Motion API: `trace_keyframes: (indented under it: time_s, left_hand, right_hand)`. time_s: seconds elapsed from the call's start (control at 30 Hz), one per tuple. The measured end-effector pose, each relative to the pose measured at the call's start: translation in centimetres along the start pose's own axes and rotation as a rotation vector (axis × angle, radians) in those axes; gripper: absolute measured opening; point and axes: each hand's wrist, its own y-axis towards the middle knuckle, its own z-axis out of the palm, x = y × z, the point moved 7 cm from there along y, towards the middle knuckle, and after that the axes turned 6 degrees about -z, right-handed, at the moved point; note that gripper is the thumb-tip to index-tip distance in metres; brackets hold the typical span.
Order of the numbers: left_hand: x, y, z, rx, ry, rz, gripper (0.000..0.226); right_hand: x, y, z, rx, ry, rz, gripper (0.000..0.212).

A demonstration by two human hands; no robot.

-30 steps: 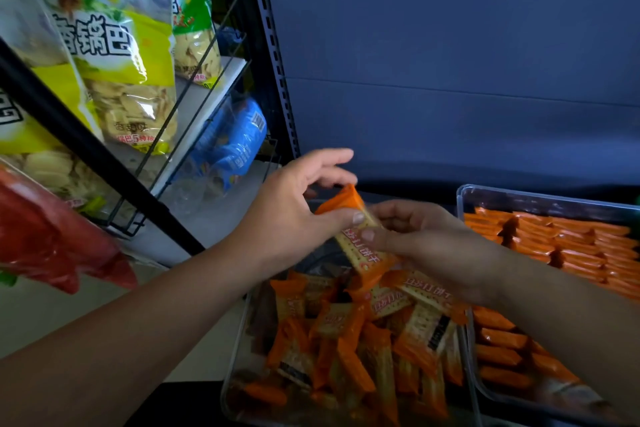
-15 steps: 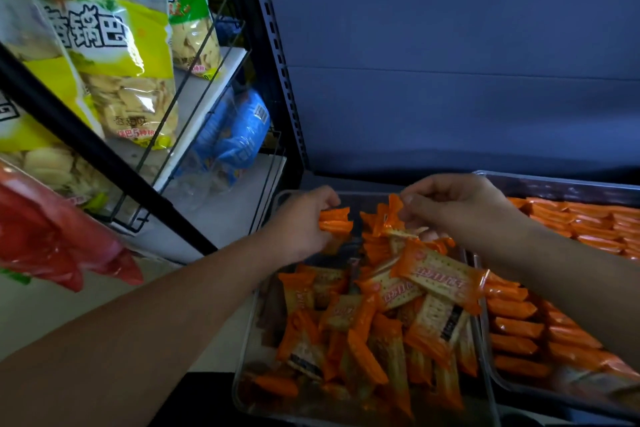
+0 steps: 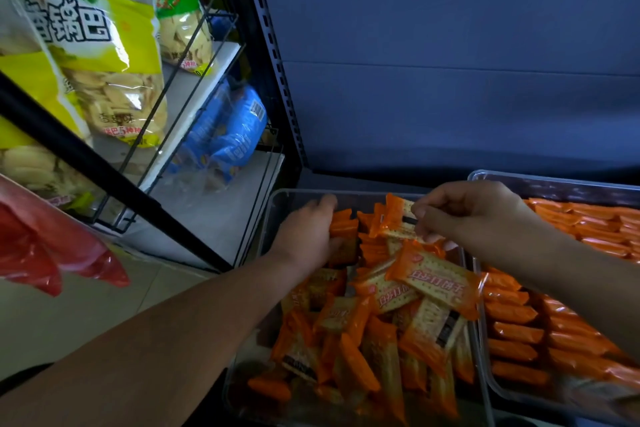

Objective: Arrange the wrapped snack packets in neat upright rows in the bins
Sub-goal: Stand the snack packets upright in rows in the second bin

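The person's left forearm comes in from the lower left and runs up to the far left corner of the clear left bin. The left hand lies with its back to the camera, and its fingers are curled together over the top of a short stack of upright packets. The thumb closes on the near side of the stack, so the stack is gripped between thumb and fingers. Those packets stand on edge just inside the bin's far wall.

The right forearm enters from the lower right, crossing above the right bin. The right hand is raised over the far end of the left bin with its wrist bent and its knuckles up. Its thumb and forefinger pinch the corner of a single packet, and the other fingers are folded in beneath. This packet hangs tilted to the left of the fingertips, between the two hands and just beside the upright stack; whether it touches the stack cannot be told.

Below the right fingers a loose heap of orange cracker packets fills the rest of the left bin, lying at all angles. Under the right wrist and forearm, neat rows of orange packets stand on edge in the right bin.
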Motion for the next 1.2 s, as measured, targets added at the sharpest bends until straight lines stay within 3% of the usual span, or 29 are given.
trace_keyframes:
  time_s: [0.37, 0.47, 0.53, 0.6, 0.67, 0.73, 0.83, 0.97, 1.07, 1.2]
  left_hand:
    - [2.1, -0.7, 1.0, 0.04, -0.282, -0.09, 0.06]
    - [2.6, -1.0, -0.2, 0.003, -0.217, -0.107, 0.051]
    - [2.7, -2.0, -0.2, 0.147, -0.094, -0.053, 0.032]
    - [2.2, -3.9, 1.2, 0.455, 0.013, 0.032, 0.021]
    - [2.0, -5.7, 2.3, 0.689, 0.124, -0.004, 0.03]
    - [1.9, -6.5, 2.6, 0.781, 0.22, -0.03, 0.032]
    - [1.6, -6.6, 2.7, 0.772, 0.334, 0.035, 0.023]
    - [1.5, -7.3, 2.8, 0.723, 0.354, 0.056, 0.028]
    - [1.4, -7.5, 1.8, 0.676, 0.285, 0.078, 0.015]
    - [0.8, -8.2, -2.7, 0.546, 0.158, 0.077, 0.017]
  right_hand:
    - [0.2, -0.2, 0.5, -0.002, -0.037, -0.059, 0.011]
    - [0.1, -0.3, 0.1, -0.025, -0.128, -0.089, 0.009]
    - [0.1, -0.4, 0.4, -0.011, -0.213, -0.126, 0.008]
    - [0.5, -0.5, 1.3, 0.025, -0.289, -0.181, 0.008]
    - [0.9, -0.6, 2.3, 0.049, -0.323, -0.232, 0.009]
    - [1.4, -0.7, 2.9, 0.061, -0.341, -0.264, 0.009]
    - [2.0, -0.6, 3.3, 0.058, -0.342, -0.285, 0.006]
    - [2.4, -1.1, 3.7, 0.085, -0.332, -0.305, 0.004]
    - [2.5, -1.4, 4.0, 0.094, -0.353, -0.303, 0.005]
    - [2.9, -1.5, 4.5, 0.09, -0.311, -0.266, 0.016]
